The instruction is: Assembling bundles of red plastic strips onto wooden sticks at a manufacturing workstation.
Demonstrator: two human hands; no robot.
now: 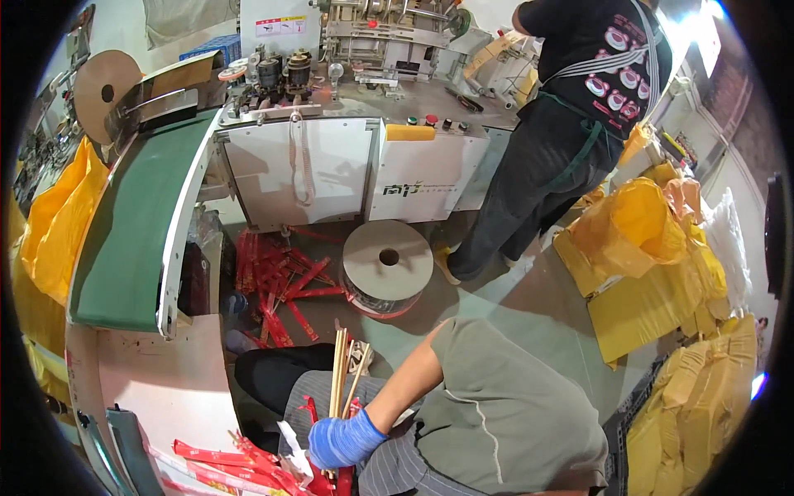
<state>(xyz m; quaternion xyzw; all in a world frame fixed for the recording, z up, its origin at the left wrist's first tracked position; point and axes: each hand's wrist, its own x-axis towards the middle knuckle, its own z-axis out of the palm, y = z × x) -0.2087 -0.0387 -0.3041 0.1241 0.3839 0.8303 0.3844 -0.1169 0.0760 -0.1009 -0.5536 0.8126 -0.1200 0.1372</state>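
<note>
In a blue glove, my right hand point(347, 442) is closed round a few pale wooden chopsticks point(338, 376). They stand nearly upright, their tops rising above my fist and their lower ends showing beneath it. One thinner chopstick leans apart from the others. My right forearm comes down to the hand from an olive sleeve point(521, 397). Against the glove's left side lie a torn white piece point(295, 450) and a heap of red printed wrappers point(236, 467). My left hand does not show. Striped grey cloth point(310, 395) covers my lap.
A green conveyor belt point(145, 227) runs along the left. Ahead stands a white machine point(298, 174), with loose red wrappers point(277, 281) and a large reel point(387, 260) on the floor before it. A co-worker point(571, 124) stands there, back turned. Yellow sacks point(662, 306) line the right.
</note>
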